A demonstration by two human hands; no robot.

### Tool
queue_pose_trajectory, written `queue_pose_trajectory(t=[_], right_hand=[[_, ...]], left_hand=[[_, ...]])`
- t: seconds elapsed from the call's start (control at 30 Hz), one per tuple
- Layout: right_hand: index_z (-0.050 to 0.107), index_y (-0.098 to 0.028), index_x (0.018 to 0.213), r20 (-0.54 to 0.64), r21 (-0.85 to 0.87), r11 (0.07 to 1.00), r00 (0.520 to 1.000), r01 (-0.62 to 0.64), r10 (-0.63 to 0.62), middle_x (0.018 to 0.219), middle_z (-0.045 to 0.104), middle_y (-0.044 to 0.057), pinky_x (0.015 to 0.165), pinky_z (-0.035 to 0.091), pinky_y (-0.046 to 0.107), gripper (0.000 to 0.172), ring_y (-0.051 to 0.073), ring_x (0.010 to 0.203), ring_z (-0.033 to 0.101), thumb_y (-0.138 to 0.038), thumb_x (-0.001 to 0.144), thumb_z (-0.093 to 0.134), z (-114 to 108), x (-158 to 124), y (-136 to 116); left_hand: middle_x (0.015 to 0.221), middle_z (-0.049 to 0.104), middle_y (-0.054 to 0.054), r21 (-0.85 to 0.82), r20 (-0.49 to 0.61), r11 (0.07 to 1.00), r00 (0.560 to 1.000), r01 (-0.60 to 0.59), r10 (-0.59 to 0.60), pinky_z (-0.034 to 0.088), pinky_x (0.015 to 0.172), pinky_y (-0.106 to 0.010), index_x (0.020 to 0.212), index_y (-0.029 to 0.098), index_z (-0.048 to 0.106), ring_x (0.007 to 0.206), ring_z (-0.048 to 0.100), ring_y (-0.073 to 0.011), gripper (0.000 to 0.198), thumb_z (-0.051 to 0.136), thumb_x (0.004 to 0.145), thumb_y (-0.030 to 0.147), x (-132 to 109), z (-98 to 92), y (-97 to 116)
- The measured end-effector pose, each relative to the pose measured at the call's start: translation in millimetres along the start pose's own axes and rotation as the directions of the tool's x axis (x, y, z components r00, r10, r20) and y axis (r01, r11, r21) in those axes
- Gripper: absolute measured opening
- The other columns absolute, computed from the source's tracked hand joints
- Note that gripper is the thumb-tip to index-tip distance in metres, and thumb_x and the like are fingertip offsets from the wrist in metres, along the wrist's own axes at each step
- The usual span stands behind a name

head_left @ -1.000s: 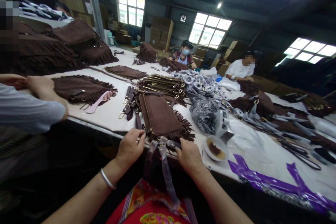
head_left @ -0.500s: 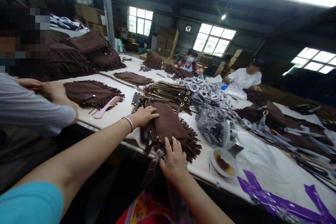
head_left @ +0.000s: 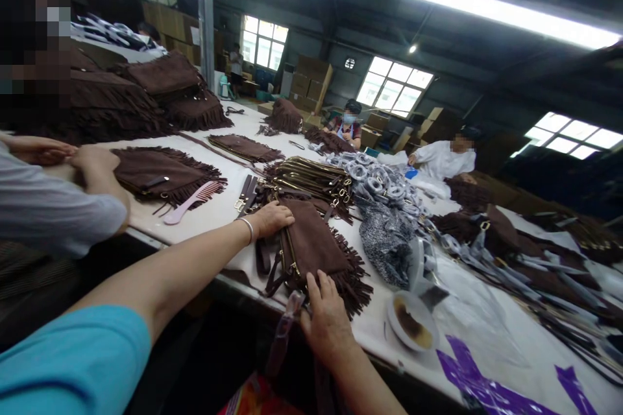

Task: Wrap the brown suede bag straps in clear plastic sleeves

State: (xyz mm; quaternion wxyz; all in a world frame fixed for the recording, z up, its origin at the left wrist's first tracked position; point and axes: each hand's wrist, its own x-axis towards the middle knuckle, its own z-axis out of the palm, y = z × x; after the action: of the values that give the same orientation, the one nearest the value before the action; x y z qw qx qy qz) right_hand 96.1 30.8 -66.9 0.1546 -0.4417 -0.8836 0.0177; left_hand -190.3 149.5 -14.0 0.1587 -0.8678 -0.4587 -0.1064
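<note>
A brown suede bag [head_left: 316, 243] with a fringe and a brass zip lies on the white table [head_left: 214, 214] in front of me. My left hand [head_left: 272, 217] rests flat on the bag's far left corner, fingers stretched out, a silver bangle on the wrist. My right hand [head_left: 327, 318] presses on the bag's near edge with fingers spread, next to a strap wrapped in clear plastic [head_left: 287, 324] that hangs off the table edge. Dark leather straps [head_left: 246, 191] lie just left of the bag.
A stack of brass-zipped bags [head_left: 311, 175] and a heap of grey rings [head_left: 379, 178] lie behind. A small dish [head_left: 411, 321] sits right of my hand. A person at left holds a fringed bag [head_left: 160, 172] by a pink comb [head_left: 187, 201]. Two people work at the far side.
My left hand reached from the near table edge to the bag's far corner. My right hand moved onto the bag's near edge. The view tilted up slightly.
</note>
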Motion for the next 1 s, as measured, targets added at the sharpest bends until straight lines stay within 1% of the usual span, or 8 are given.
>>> queue_pose_trajectory(t=[0.17, 0.37, 0.5, 0.6, 0.7, 0.77, 0.87, 1.0], right_hand=[[0.039, -0.013, 0.141, -0.093, 0.211, 0.977, 0.996, 0.034, -0.015, 0.143, 0.043, 0.017, 0.108, 0.038, 0.044, 0.057, 0.026, 0.135, 0.037, -0.02, 0.086, 0.049, 2.0, -3.3, 26.5], [0.033, -0.015, 0.144, -0.159, 0.366, 0.93, 0.982, -0.037, 0.102, 0.143, 0.044, 0.014, 0.109, 0.037, 0.044, 0.055, 0.024, 0.133, 0.04, -0.021, 0.09, 0.043, 7.5, -14.9, 44.9], [0.027, -0.015, 0.146, -0.186, 0.36, 0.93, 0.971, -0.075, 0.15, 0.147, 0.038, 0.016, 0.11, 0.034, 0.048, 0.063, 0.027, 0.137, 0.034, -0.028, 0.089, 0.049, 6.5, -23.2, 39.8], [0.027, -0.013, 0.146, -0.21, 0.33, 0.937, 0.958, -0.116, 0.193, 0.147, 0.036, 0.018, 0.11, 0.034, 0.049, 0.065, 0.029, 0.137, 0.031, -0.032, 0.088, 0.051, 2.4, -19.9, 38.9], [0.037, -0.01, 0.14, -0.238, 0.29, 0.943, 0.942, -0.162, 0.235, 0.144, 0.039, 0.02, 0.108, 0.034, 0.05, 0.057, 0.03, 0.135, 0.034, -0.031, 0.088, 0.05, -4.6, -10.2, 43.7], [0.046, -0.009, 0.133, -0.247, 0.265, 0.951, 0.942, -0.16, 0.227, 0.14, 0.043, 0.02, 0.108, 0.035, 0.049, 0.049, 0.03, 0.132, 0.038, -0.028, 0.088, 0.048, -10.5, -5.4, 45.8], [0.055, -0.011, 0.123, -0.29, 0.237, 0.966, 0.942, -0.101, 0.169, 0.135, 0.048, 0.018, 0.105, 0.037, 0.045, 0.039, 0.028, 0.126, 0.043, -0.025, 0.088, 0.046, -20.6, -3.1, 40.1], [0.064, -0.016, 0.109, -0.224, 0.17, 0.983, 0.969, -0.067, 0.105, 0.109, 0.063, 0.013, 0.093, 0.042, 0.041, 0.027, 0.025, 0.104, 0.055, -0.026, 0.09, 0.047, -31.2, 6.0, 17.3]], left_hand=[[0.081, 0.068, -0.009, 0.022, -0.01, 0.991, 0.991, -0.132, 0.133, 0.031, 0.088, -0.041, 0.082, 0.019, 0.066, 0.082, 0.059, -0.0215, 0.015, 0.052, 0.082, 0.014, 39.2, -26.5, 0.4], [0.081, 0.067, -0.01, 0.085, -0.017, 0.965, 0.968, -0.249, 0.252, 0.028, 0.089, -0.043, 0.078, 0.018, 0.065, 0.082, 0.057, -0.0224, 0.011, 0.055, 0.079, 0.014, 73.4, -70.7, 14.2], [0.083, 0.065, -0.01, 0.098, -0.019, 0.975, 0.979, -0.202, 0.205, 0.03, 0.084, -0.04, 0.08, 0.017, 0.064, 0.084, 0.057, -0.0221, 0.014, 0.051, 0.081, 0.014, 69.7, -102.8, 19.9], [0.085, 0.064, -0.011, 0.166, -0.068, 0.985, 0.996, -0.051, 0.063, 0.032, 0.081, -0.04, 0.085, 0.016, 0.064, 0.088, 0.055, -0.0247, 0.017, 0.048, 0.084, 0.015, 49.1, -118.3, 23.7], [0.087, 0.062, -0.014, 0.183, -0.104, 0.966, 0.981, 0.182, -0.165, 0.033, 0.08, -0.042, 0.086, 0.015, 0.064, 0.089, 0.054, -0.027, 0.02, 0.045, 0.087, 0.016, 14.4, -110.6, 36.9], [0.084, 0.061, -0.015, 0.153, -0.039, 0.937, 0.95, 0.313, -0.311, 0.034, 0.077, -0.042, 0.084, 0.014, 0.064, 0.086, 0.055, -0.027, 0.018, 0.046, 0.085, 0.012, -12.5, -93.1, 50.4], [0.084, 0.061, -0.015, 0.148, 0.132, 0.92, 0.915, 0.362, -0.381, 0.037, 0.071, -0.039, 0.081, 0.013, 0.064, 0.082, 0.055, -0.0263, 0.018, 0.048, 0.079, 0.006, -46.0, -65.8, 69.9], [0.09, 0.06, -0.018, 0.173, 0.136, 0.912, 0.908, 0.373, -0.397, 0.04, 0.068, -0.038, 0.086, 0.011, 0.064, 0.086, 0.054, -0.0278, 0.02, 0.049, 0.075, 0.003, -59.5, -58.4, 85.0]])
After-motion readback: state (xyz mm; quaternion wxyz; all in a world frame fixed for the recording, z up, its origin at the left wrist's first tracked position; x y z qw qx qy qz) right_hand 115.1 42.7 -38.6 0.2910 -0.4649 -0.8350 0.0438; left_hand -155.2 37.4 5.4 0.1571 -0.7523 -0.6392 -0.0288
